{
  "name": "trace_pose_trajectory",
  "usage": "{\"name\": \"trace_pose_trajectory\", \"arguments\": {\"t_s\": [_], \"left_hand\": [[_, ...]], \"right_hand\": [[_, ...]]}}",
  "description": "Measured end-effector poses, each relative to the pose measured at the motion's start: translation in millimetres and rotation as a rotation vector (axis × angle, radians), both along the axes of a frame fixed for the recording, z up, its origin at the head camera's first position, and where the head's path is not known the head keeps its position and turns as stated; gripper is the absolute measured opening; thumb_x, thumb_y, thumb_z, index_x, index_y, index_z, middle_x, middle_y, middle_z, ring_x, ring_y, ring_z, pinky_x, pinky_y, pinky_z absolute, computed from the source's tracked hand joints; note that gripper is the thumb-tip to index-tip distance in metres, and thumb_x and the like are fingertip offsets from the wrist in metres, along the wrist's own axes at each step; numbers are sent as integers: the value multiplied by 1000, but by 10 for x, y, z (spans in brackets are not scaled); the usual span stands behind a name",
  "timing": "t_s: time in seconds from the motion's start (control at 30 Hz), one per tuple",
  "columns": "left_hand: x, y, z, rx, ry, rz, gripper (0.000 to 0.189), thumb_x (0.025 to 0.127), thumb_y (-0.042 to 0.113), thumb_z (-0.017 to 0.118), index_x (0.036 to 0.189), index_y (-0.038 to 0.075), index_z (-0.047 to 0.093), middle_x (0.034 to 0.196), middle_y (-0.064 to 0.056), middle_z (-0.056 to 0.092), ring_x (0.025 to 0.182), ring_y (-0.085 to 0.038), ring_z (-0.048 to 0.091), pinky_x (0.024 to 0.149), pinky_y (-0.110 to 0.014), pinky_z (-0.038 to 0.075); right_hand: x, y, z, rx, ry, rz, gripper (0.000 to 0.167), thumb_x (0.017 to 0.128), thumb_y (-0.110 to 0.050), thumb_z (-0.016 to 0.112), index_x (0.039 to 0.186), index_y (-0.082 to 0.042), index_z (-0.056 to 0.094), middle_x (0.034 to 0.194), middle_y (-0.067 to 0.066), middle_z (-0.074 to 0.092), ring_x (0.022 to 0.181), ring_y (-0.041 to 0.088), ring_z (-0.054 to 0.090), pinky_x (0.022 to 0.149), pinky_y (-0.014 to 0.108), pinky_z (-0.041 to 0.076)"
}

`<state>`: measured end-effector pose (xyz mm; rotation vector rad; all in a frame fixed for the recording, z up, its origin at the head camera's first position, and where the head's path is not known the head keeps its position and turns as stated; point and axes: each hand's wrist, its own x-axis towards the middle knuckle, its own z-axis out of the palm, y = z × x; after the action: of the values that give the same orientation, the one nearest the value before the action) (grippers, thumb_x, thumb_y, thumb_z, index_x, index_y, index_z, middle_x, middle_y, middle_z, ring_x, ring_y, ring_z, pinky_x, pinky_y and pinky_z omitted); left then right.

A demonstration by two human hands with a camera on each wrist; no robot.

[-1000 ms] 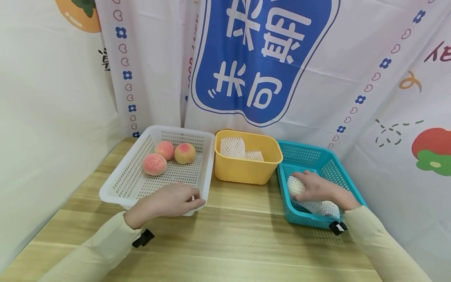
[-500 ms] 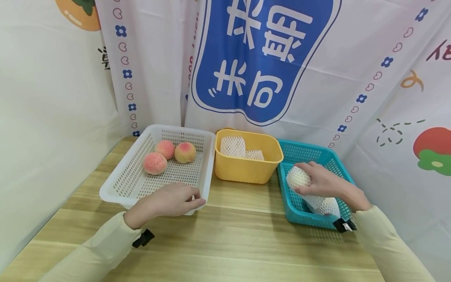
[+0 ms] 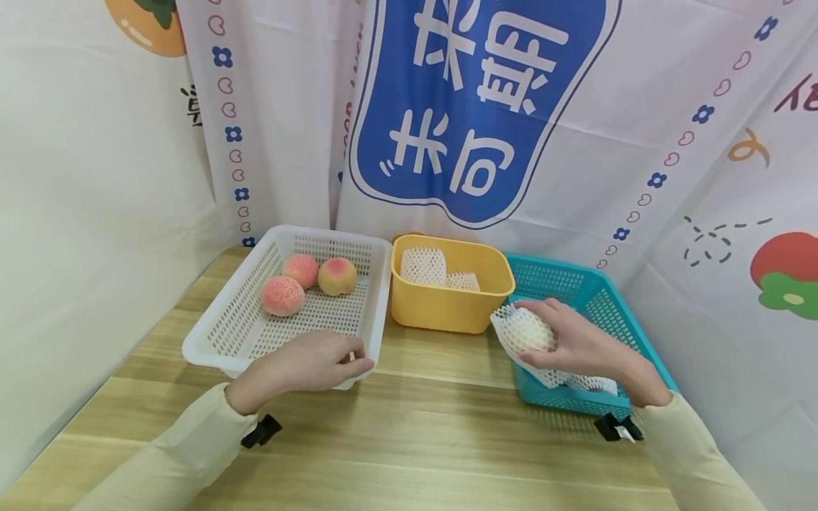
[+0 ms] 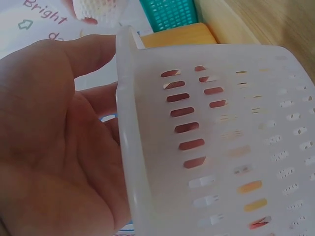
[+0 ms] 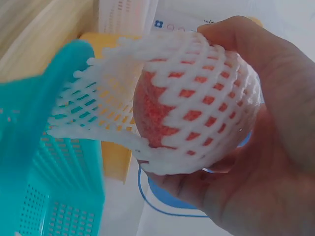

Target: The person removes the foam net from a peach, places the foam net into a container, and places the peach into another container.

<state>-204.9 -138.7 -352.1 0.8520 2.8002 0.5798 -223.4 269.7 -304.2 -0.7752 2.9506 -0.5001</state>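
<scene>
A peach in a white foam net [image 3: 532,332] is gripped by my right hand [image 3: 578,341], over the left rim of the teal basket [image 3: 623,312]. In the right wrist view the loose end of the net [image 5: 88,110] hangs off one side, and pink peach skin [image 5: 153,110] shows at its opening. My left hand [image 3: 309,362] holds the front rim of the white basket [image 3: 214,363] near its right corner. The left wrist view shows the thumb at the rim, with fingers behind the slotted wall. Three bare peaches, one of them a pink peach [image 3: 282,296], lie in that basket.
Between the two baskets stands a yellow bin [image 3: 441,310] with empty-looking foam nets [image 3: 424,266] inside. More netted fruit [image 3: 591,383] lies in the teal basket, partly behind my right hand. A printed white curtain [image 3: 281,142] closes off the back of the wooden table [image 3: 396,440].
My right hand has lifted the netted peach from inside the teal basket and brought it left to the rim. The left hand stays at the white basket.
</scene>
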Motion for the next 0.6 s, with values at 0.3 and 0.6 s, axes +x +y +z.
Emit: {"name": "trace_pose_trajectory", "arguments": {"t_s": [0.3, 0.6], "left_hand": [[6, 10, -1, 6, 28, -23, 23, 97, 39, 57, 89, 21, 68, 67, 10, 57, 61, -6, 49, 56, -24, 41], [24, 6, -3, 7, 38, -15, 22, 97, 39, 58, 88, 21, 68, 65, 11, 56, 60, -6, 49, 56, -24, 41]], "right_hand": [[44, -251, -176, -28, -28, 68, 76, 81, -47, 75, 146, -21, 44, 126, 6, 54, 102, 19, 50, 73, 30, 48], [97, -424, -285, -37, -6, 135, 77, 81, -46, 74, 146, -23, 43, 126, 1, 54, 103, 15, 49, 78, 32, 47]]}}
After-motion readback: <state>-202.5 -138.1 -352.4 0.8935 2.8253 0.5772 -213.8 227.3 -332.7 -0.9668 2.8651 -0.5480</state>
